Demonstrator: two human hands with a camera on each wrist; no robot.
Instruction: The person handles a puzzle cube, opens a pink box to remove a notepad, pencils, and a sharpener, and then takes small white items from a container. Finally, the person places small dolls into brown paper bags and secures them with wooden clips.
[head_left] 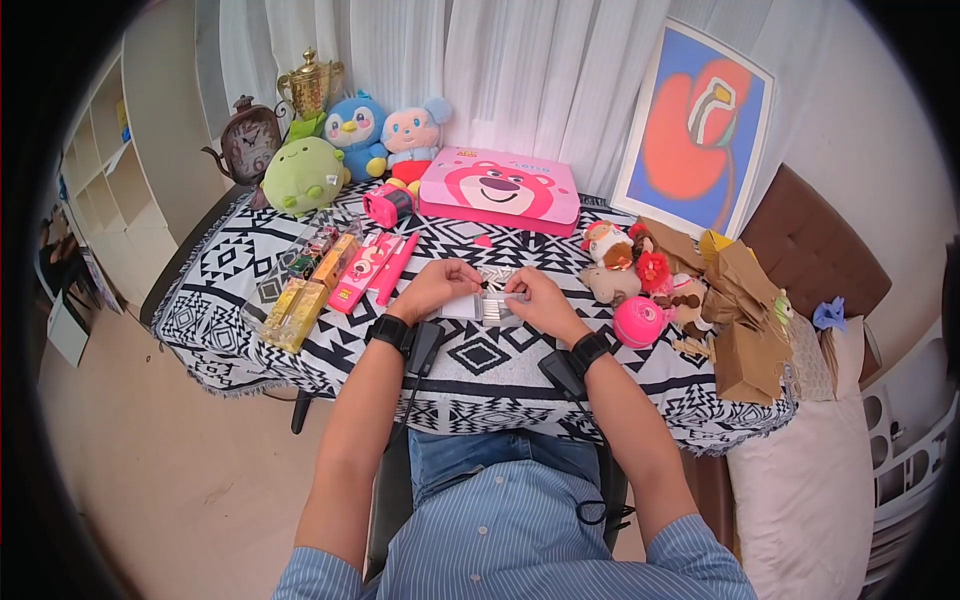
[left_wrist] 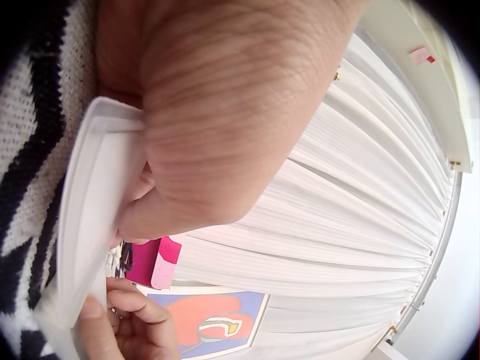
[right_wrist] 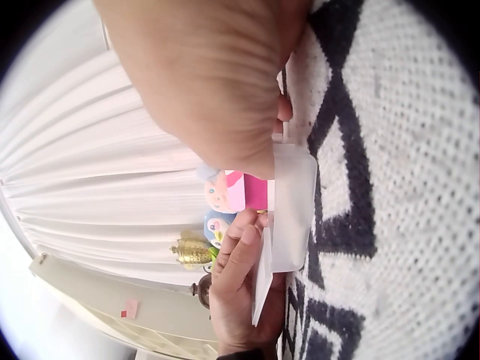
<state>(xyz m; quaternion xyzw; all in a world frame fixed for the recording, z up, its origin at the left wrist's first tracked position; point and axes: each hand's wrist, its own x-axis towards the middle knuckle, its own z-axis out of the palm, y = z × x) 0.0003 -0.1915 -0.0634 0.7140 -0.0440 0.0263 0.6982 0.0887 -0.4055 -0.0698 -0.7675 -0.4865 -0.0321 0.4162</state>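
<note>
A small translucent plastic box sits on the patterned cloth in front of the person, its lid swung out to the left. Thin white sticks lie inside it, and more short white pieces are scattered just behind. The left hand is at the lid, thumb and fingers curled at its upper edge. On the other side, the right hand grips the box wall; in the left wrist view its thumb presses the near edge. The palms hide part of both fingertips in the wrist views.
Left of the hands lie a pink bear box, a pink stick and clear packages. A large pink box and plush toys stand behind. To the right are a pink ball, dolls and paper bags.
</note>
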